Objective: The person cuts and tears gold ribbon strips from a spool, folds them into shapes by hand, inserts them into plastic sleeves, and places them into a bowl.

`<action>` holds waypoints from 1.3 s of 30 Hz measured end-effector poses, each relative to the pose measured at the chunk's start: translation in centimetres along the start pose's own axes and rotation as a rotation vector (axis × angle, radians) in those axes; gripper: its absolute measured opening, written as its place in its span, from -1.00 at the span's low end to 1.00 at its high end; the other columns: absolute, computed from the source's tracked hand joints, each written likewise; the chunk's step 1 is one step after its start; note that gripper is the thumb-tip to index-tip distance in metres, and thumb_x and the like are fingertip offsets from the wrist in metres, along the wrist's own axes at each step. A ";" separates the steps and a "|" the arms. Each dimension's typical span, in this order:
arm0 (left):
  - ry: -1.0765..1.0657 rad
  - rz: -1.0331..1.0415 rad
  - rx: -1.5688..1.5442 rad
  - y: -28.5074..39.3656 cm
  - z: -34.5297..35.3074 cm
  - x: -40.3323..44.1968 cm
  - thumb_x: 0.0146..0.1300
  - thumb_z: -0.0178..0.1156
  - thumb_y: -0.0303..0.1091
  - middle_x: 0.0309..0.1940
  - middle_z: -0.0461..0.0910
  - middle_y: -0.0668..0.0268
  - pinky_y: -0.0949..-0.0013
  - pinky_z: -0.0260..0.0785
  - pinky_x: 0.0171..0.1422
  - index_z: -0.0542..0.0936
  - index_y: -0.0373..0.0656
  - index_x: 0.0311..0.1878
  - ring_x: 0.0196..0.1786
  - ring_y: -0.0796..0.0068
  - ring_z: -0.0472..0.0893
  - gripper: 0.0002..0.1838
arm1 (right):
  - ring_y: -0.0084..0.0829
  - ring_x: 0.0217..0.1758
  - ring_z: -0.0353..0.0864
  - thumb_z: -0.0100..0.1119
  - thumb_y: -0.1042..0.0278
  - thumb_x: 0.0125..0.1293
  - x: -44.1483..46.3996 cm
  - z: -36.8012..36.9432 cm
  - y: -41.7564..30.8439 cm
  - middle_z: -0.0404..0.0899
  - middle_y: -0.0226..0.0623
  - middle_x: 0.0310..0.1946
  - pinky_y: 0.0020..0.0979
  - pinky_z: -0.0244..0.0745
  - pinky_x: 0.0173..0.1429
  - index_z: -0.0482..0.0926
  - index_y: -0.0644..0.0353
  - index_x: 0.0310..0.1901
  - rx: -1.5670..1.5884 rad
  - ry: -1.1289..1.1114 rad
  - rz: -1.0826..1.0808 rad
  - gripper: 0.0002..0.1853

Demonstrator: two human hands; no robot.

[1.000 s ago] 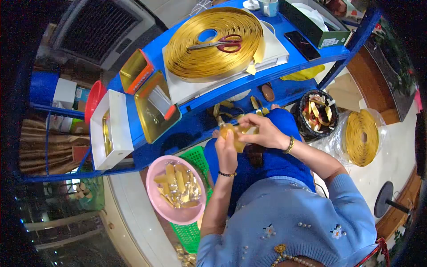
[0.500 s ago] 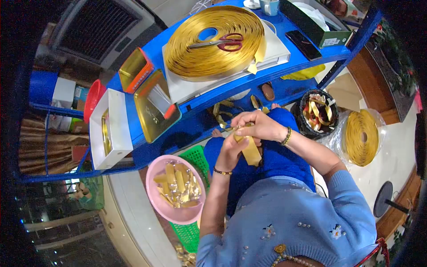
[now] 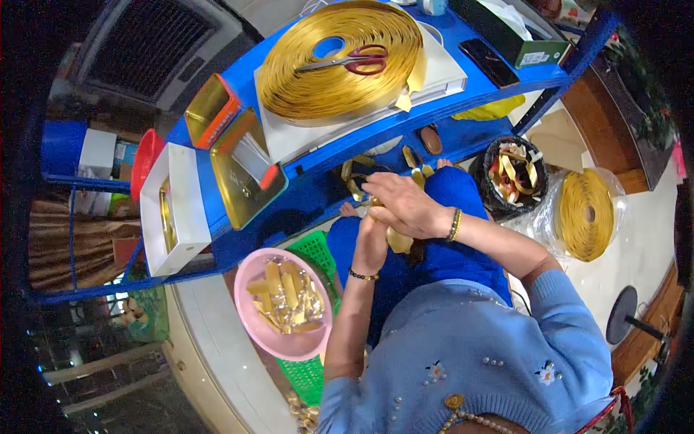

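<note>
In front of my lap, my left hand point(image 3: 371, 242) is closed round a short piece of gold ribbon point(image 3: 398, 241). The loose end of the ribbon hangs out below my hands over the blue trousers. My right hand point(image 3: 410, 205) lies across the top of the left one, its fingers pressed together and down over the left fingers and the ribbon's upper end. That cover hides most of the left fingers and the folded part of the ribbon. To the left stands a pink basin point(image 3: 246, 318) holding several folded gold pieces point(image 3: 289, 289).
A large gold ribbon roll point(image 3: 289, 79) with scissors point(image 3: 366, 61) on it tops the blue table point(image 3: 303, 170). Nearby are a gold tin tray point(image 3: 242, 195), a white box point(image 3: 191, 210) and a phone point(image 3: 489, 63). A bin point(image 3: 496, 205) and another roll point(image 3: 571, 224) stand right.
My right hand has moved from pinching at the ribbon's top to lying flat over my left hand. Less of the gold ribbon shows. The whole view has shifted slightly.
</note>
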State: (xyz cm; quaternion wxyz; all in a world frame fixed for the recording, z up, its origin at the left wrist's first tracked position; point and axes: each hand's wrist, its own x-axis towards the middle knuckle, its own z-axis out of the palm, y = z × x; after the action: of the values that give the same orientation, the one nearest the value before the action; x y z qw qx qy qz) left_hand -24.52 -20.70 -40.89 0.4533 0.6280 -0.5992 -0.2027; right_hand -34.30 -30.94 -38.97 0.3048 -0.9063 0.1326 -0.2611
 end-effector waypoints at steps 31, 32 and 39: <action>-0.267 -0.340 -0.245 1.6 -3.3 1.4 0.15 0.20 -0.39 -0.45 0.50 0.54 0.63 0.25 -0.34 0.57 -0.27 -0.23 -0.42 0.81 0.37 -0.83 | -0.24 -0.37 0.52 0.11 0.16 0.21 1.9 -4.3 1.6 0.51 -0.13 -0.44 -0.30 0.38 -0.29 0.44 0.20 -0.14 0.233 -0.564 0.102 -0.69; -0.178 -0.382 -0.304 1.4 -3.0 1.2 0.16 0.19 -0.39 -0.44 0.50 0.53 0.63 0.26 -0.34 0.58 -0.27 -0.24 -0.41 0.80 0.38 -0.84 | -0.35 -0.35 0.52 0.17 0.21 0.19 2.1 -4.6 1.1 0.51 -0.18 -0.39 -0.37 0.40 -0.25 0.42 0.21 -0.05 0.190 -0.590 0.214 -0.64; 0.368 -0.410 -0.185 0.2 -1.1 0.7 0.21 0.11 -0.42 -0.44 0.53 0.43 0.61 0.27 -0.34 0.56 -0.34 -0.27 -0.39 0.76 0.42 -0.84 | -0.57 -0.29 0.53 0.29 0.19 0.10 -3.2 1.8 1.7 0.56 -0.29 -0.26 -0.53 0.43 -0.20 0.32 0.29 0.10 1.036 -0.232 0.502 -0.41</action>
State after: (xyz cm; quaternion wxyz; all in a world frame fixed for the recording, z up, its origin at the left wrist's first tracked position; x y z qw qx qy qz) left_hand -23.63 -20.96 -39.96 0.5593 0.7183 -0.3465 -0.2264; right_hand -36.10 -30.15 -42.46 0.7731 -0.6027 0.1638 -0.1107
